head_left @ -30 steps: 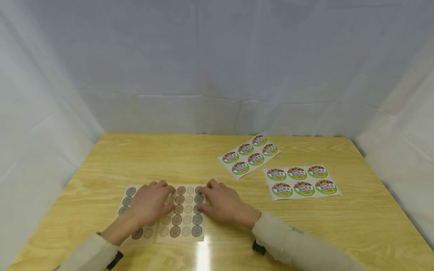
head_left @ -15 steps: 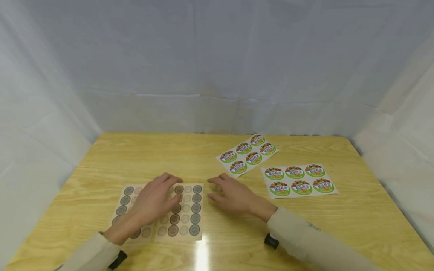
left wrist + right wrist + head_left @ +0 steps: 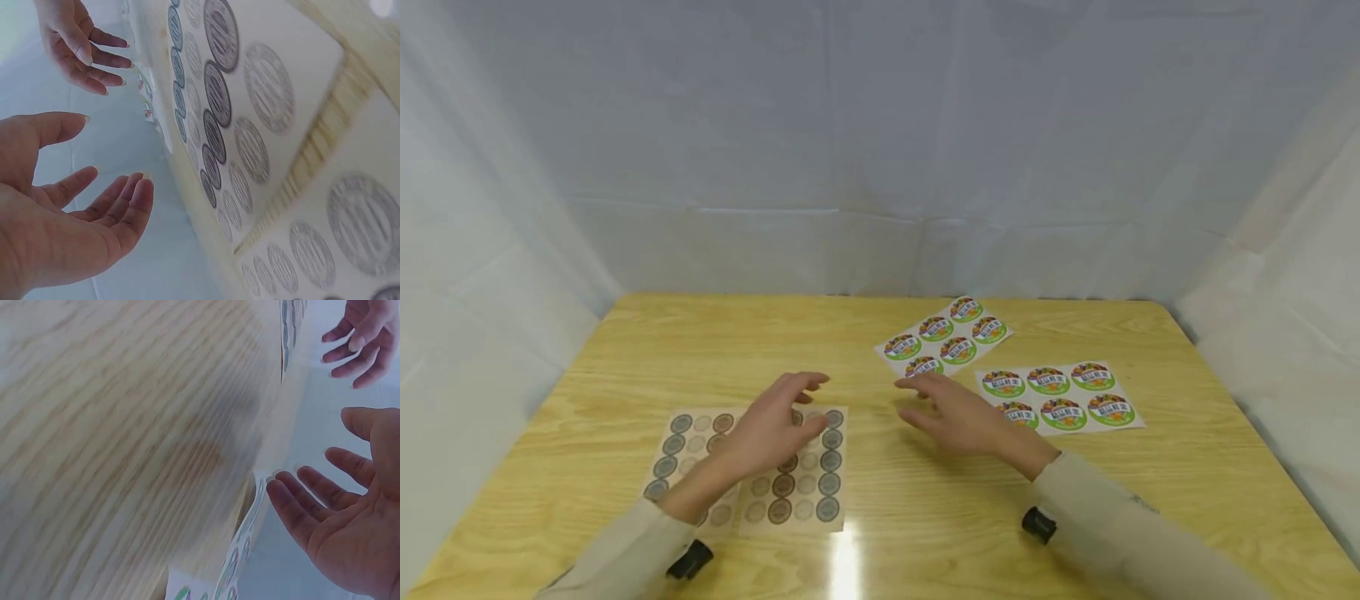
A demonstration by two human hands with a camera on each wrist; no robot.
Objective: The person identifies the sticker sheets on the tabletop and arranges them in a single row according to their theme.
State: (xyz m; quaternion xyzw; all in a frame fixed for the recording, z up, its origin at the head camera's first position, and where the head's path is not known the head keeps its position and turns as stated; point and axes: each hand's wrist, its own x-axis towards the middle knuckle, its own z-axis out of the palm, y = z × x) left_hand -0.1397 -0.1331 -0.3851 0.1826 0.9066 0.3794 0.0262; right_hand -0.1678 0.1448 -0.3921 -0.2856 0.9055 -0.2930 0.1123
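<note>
Both hands hang in the air over the table with relaxed fingers and nothing in them. My left hand [image 3: 767,433] is above two pale sheets of round stickers lying side by side, the left sheet [image 3: 666,465] and the right sheet [image 3: 817,485]. Rows of grey, brown and bluish circles cover them, partly hidden behind that hand. In the left wrist view, a narrow strip of wood shows between the sheets. My right hand [image 3: 961,419] overlaps the near-left corner of a white sheet with colourful round stickers [image 3: 1063,414]; its fingers [image 3: 294,515] are spread loosely.
A second sheet of colourful stickers [image 3: 957,350] lies slanted farther back, its near corner behind the right hand. The wooden table [image 3: 737,333] is enclosed by white sheeting [image 3: 880,167] at the back and sides. Each wrist carries a black device [image 3: 1040,525].
Both hands have come up off the round sticker sheets and moved apart. The right hand has shifted right, toward the colourful sheets; the left has risen slightly. The sheets stay in place.
</note>
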